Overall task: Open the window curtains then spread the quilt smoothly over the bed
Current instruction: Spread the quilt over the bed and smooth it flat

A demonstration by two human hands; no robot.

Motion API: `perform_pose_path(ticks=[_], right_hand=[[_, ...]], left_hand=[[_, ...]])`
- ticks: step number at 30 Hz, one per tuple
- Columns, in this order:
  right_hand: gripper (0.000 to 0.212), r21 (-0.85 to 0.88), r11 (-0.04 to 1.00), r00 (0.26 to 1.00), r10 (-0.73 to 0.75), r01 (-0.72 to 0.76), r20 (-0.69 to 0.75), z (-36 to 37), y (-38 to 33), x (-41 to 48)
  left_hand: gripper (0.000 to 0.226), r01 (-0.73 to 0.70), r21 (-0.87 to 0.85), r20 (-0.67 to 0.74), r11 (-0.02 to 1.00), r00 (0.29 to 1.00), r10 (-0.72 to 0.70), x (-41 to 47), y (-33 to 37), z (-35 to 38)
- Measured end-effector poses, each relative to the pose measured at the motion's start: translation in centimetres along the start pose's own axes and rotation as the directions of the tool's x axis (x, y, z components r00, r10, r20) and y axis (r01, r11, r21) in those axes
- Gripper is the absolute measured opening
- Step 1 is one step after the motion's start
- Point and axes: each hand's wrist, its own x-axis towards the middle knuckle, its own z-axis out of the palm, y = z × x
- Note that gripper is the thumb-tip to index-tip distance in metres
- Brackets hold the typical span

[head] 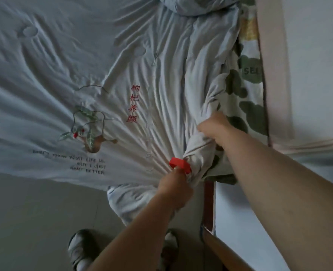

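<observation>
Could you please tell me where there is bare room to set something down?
The spread quilt left of the embroidered plant is free, as is the grey floor between quilt edge and shoes. It is crowded at the bunched corner, gripped by left hand and right hand.

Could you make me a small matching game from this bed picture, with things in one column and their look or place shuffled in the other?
1. quilt
2. right hand
3. sheet
4. red tag

A. green patches, along the bed's right edge
B. just above the left hand
C. pale blue, creased, embroidered
D. grips a bunched corner of cloth

Pairs: 1-C, 2-D, 3-A, 4-B
</observation>
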Motion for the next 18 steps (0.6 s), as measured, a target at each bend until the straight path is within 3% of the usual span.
perform_pose_path(ticks=[2,6,9,13,18], right_hand=[[0.059,-0.101,0.994,0.999,0.043,-0.046,-0.030,-1.5,2.7,0.0],[0.046,-0.132,0.987,0.996,0.085,-0.089,-0.038,-2.1,6.7,-0.4],[0.044,-0.105,0.991,0.995,0.073,-0.079,-0.062,-1.4,7.0,-0.6],[0.061,-0.018,0.999,0.984,0.036,-0.039,-0.176,-1.6,6.6,-1.2],[0.048,0.075,0.992,0.966,-0.085,0.106,-0.246,-3.7,6.7,-2.2]], left_hand=[[0.052,-0.053,-0.013,0.026,0.999,0.998,0.053,-0.4,0.4,0.4],[0.065,-0.120,-0.064,0.136,0.991,0.982,0.128,-0.8,1.4,2.4],[0.064,-0.129,-0.170,0.031,0.977,0.990,0.136,0.4,1.8,3.1],[0.049,-0.173,-0.140,-0.090,0.975,0.983,0.161,1.6,2.6,2.7],[0.022,-0.269,-0.148,-0.062,0.952,0.963,0.262,1.7,5.9,4.0]])
